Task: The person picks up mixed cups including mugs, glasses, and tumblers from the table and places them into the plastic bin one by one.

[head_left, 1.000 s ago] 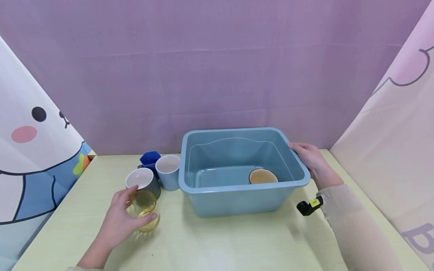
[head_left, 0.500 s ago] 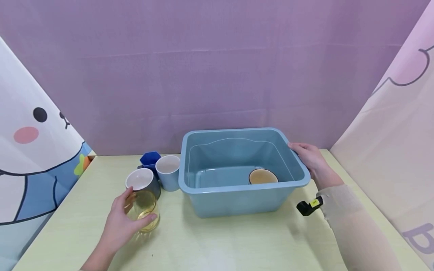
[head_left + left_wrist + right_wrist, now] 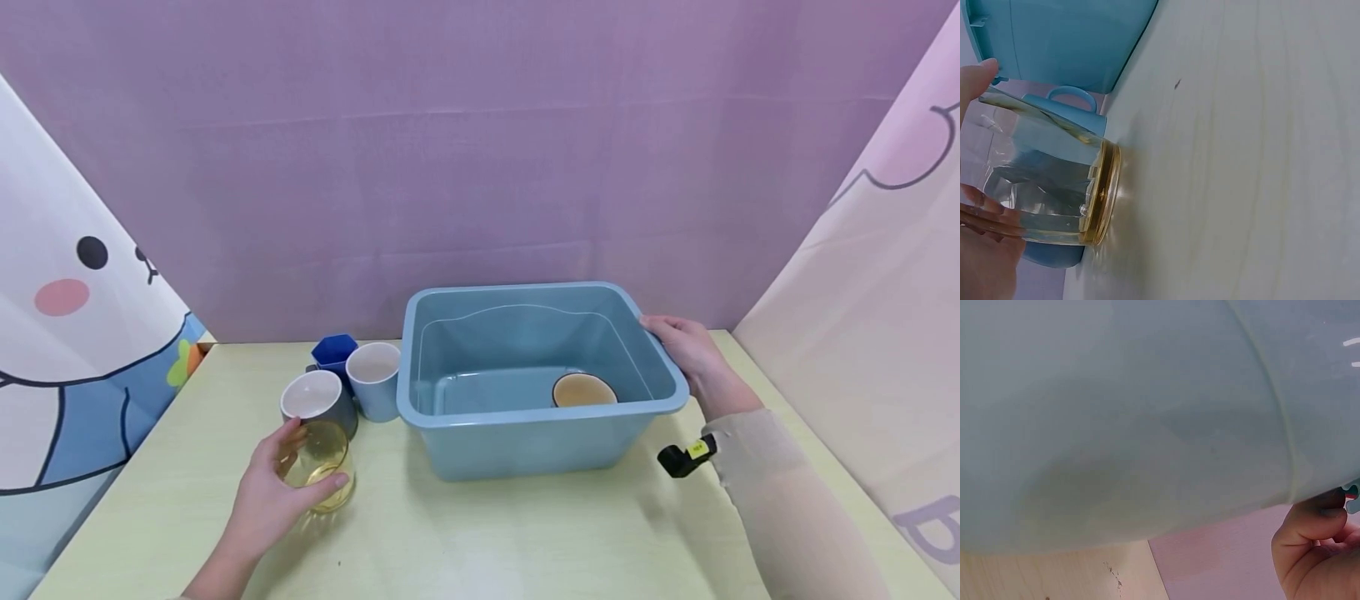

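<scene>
My left hand (image 3: 262,500) grips a clear yellowish drinking glass (image 3: 324,454), thumb on the near side and fingers round the far side. The left wrist view shows the glass (image 3: 1054,169) upright, its thick amber base right at the tabletop. With my right hand (image 3: 697,362) I hold the right rim of a blue plastic basin (image 3: 525,450). That hand's thumb and curled fingers (image 3: 1310,534) show at the rim in the right wrist view, where the basin wall (image 3: 1147,425) fills most of the picture. A beige cup (image 3: 583,390) with a dark rim sits inside the basin, partly hidden by the front wall.
Just behind the glass stands a dark grey mug (image 3: 343,412) with a white inside. A light blue mug (image 3: 378,400) is close to the basin's left side, and a dark blue hexagonal cup (image 3: 333,352) is behind them. A purple cloth (image 3: 480,167) hangs along the table's back edge.
The fingers of my left hand have shifted slightly round the glass, which stays in place. My right hand and the basin have not visibly moved.
</scene>
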A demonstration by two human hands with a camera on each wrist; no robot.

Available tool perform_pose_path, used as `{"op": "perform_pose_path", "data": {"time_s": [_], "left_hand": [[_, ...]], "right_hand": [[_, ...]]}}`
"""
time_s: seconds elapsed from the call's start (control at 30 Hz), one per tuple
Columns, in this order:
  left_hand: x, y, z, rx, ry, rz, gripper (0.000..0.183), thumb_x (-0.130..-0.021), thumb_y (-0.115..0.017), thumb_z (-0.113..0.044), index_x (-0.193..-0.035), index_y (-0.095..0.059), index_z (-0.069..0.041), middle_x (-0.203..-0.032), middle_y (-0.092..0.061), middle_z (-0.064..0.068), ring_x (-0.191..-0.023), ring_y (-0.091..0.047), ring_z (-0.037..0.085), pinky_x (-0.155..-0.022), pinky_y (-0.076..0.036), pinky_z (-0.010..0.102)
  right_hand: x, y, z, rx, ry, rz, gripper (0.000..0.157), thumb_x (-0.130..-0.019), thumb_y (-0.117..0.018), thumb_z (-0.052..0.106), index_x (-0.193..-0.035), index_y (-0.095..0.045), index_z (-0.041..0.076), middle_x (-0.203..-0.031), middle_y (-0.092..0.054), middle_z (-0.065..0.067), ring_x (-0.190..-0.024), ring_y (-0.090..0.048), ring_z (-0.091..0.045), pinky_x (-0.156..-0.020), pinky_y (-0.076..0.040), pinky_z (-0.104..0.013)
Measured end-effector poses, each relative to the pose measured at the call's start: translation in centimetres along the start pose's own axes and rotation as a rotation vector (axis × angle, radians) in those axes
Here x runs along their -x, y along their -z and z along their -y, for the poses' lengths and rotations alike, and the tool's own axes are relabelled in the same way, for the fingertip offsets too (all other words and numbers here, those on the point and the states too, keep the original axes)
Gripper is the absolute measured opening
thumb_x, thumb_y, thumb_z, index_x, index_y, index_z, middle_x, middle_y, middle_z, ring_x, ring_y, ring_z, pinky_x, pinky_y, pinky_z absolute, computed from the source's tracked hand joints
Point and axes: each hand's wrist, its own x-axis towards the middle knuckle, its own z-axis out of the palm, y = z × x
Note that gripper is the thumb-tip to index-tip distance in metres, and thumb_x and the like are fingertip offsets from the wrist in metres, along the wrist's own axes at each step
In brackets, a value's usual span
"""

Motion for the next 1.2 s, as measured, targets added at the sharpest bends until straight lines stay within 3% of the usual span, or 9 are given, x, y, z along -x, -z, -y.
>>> {"op": "perform_pose_path", "data": {"time_s": [0.23, 0.5, 0.67, 0.8, 0.93, 1.2], "left_hand": [[-0.15, 0.05, 0.16, 0.023, 0.047, 0.022, 0.113, -0.069, -0.084, -0.036, -0.150, -0.012, -0.001, -0.148, -0.032, 0.023, -0.134, -0.036, 0.037, -0.109, -0.031, 0.053], [-0.26, -0.20, 0.59, 0.036, 0.050, 0.017, 0.110, -0.069, -0.084, -0.032, -0.148, -0.014, -0.002, -0.147, -0.035, 0.022, -0.134, -0.036, 0.035, -0.110, -0.031, 0.050], [-0.27, -0.28, 0.82, 0.007, 0.065, 0.001, 0.109, -0.068, -0.084, -0.037, -0.148, -0.017, -0.003, -0.145, -0.039, 0.018, -0.132, -0.040, 0.031, -0.104, -0.039, 0.020], [-0.15, -0.23, 0.70, 0.000, 0.078, -0.009, 0.109, -0.068, -0.083, -0.039, -0.148, -0.018, -0.003, -0.145, -0.039, 0.018, -0.131, -0.041, 0.031, -0.101, -0.039, 0.014], [-0.09, -0.21, 0.68, 0.015, 0.063, -0.020, 0.106, -0.069, -0.084, -0.036, -0.147, -0.020, -0.003, -0.144, -0.041, 0.018, -0.130, -0.042, 0.029, -0.088, -0.032, -0.002], [-0.31, -0.13, 0.64, -0.006, 0.064, -0.002, 0.111, -0.068, -0.083, -0.042, -0.149, -0.018, -0.004, -0.145, -0.040, 0.018, -0.130, -0.042, 0.030, -0.081, -0.028, -0.006]], "right_hand": [[-0.28, 0.05, -0.20, -0.007, -0.004, -0.002, 0.063, -0.095, -0.052, 0.038, -0.142, -0.037, -0.002, -0.076, -0.062, 0.016, -0.065, -0.062, 0.000, -0.061, -0.055, -0.020], [-0.37, 0.02, -0.40, 0.006, 0.006, -0.002, 0.065, -0.094, -0.053, 0.041, -0.141, -0.039, -0.002, -0.076, -0.062, 0.017, -0.065, -0.062, 0.000, -0.062, -0.055, -0.020], [-0.35, -0.11, -0.42, -0.003, 0.004, -0.001, 0.063, -0.093, -0.055, 0.043, -0.138, -0.043, -0.001, -0.077, -0.062, 0.016, -0.067, -0.063, 0.000, -0.064, -0.055, -0.020], [-0.28, -0.20, -0.39, 0.004, -0.007, 0.001, 0.063, -0.094, -0.054, 0.043, -0.138, -0.043, 0.000, -0.079, -0.062, 0.016, -0.068, -0.063, 0.000, -0.066, -0.055, -0.020], [-0.30, -0.20, -0.33, 0.014, -0.010, 0.007, 0.065, -0.094, -0.053, 0.043, -0.140, -0.041, -0.001, -0.079, -0.062, 0.016, -0.069, -0.063, 0.000, -0.067, -0.055, -0.020], [-0.58, 0.00, -0.36, 0.001, 0.001, 0.032, 0.062, -0.094, -0.054, 0.040, -0.137, -0.043, -0.002, -0.079, -0.063, 0.015, -0.069, -0.063, 0.000, -0.066, -0.055, -0.020]]}}
